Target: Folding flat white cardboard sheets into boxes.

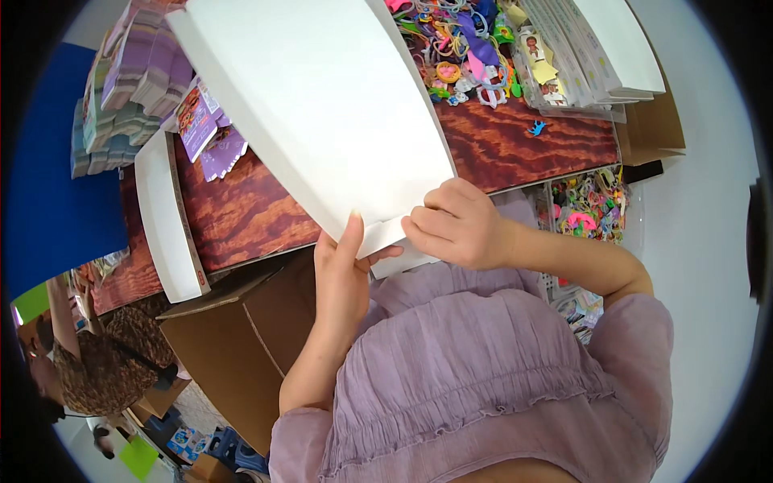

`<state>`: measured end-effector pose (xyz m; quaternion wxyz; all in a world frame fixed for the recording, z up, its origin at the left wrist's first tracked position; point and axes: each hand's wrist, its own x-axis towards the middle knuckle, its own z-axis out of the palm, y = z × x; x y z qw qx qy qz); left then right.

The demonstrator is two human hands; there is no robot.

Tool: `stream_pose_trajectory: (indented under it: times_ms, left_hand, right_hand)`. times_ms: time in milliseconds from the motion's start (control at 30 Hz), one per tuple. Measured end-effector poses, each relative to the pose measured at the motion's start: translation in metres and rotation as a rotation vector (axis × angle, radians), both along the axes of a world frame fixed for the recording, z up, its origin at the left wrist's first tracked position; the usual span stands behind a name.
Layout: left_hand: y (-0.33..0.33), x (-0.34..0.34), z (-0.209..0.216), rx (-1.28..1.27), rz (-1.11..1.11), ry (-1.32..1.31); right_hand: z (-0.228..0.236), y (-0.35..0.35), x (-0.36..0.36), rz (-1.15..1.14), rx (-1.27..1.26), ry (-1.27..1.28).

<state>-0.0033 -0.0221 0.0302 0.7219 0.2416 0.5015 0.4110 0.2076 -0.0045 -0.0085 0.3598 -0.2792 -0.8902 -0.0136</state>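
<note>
A long white cardboard tray point(338, 105) with low folded sides slants from the far side of the table towards me, its inside facing up and bare. My left hand point(346, 253) grips its near left corner, thumb on top and fingers below. At the near right corner my right hand point(455, 225) is closed on the end flap, fingers curled over the edge. The near end overhangs the table edge in front of my body. The right fingertips are partly hidden by the hand.
Small colourful toys point(467, 52) are heaped behind, beside stacked white boxes point(580, 48). Bundled printed cards point(137, 72), loose purple packets point(213, 133) and another white tray point(165, 217) lie left. A brown carton point(241, 338) stands below the table edge. Another person point(113, 354) works far left.
</note>
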Motion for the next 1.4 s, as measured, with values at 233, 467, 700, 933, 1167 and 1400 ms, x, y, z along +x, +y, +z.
stream_pose_trajectory:
  times_ms: [233, 467, 700, 933, 1167, 1400]
  left_hand:
    - [-0.007, 0.013, -0.024, 0.106, 0.267, 0.122]
    - [-0.005, 0.016, -0.023, 0.294, 0.218, 0.298]
    - [-0.001, 0.024, -0.03, 0.271, 0.329, 0.226]
    - [-0.001, 0.027, -0.032, 0.484, 0.268, 0.331]
    - [0.007, 0.026, -0.023, 0.314, 0.429, 0.173]
    - [0.017, 0.015, -0.013, 0.313, 0.432, 0.279]
  right_hand:
    - [0.006, -0.006, -0.023, -0.066, -0.184, 0.022]
    - [0.015, -0.006, -0.028, -0.058, -0.402, 0.063]
    - [0.016, 0.001, -0.037, -0.068, -0.508, 0.092]
    - [0.007, 0.0, -0.055, -0.089, -0.489, 0.163]
    - [0.004, -0.004, -0.063, -0.157, -0.366, 0.155]
    - [0.022, 0.019, -0.027, -0.32, -0.076, -0.081]
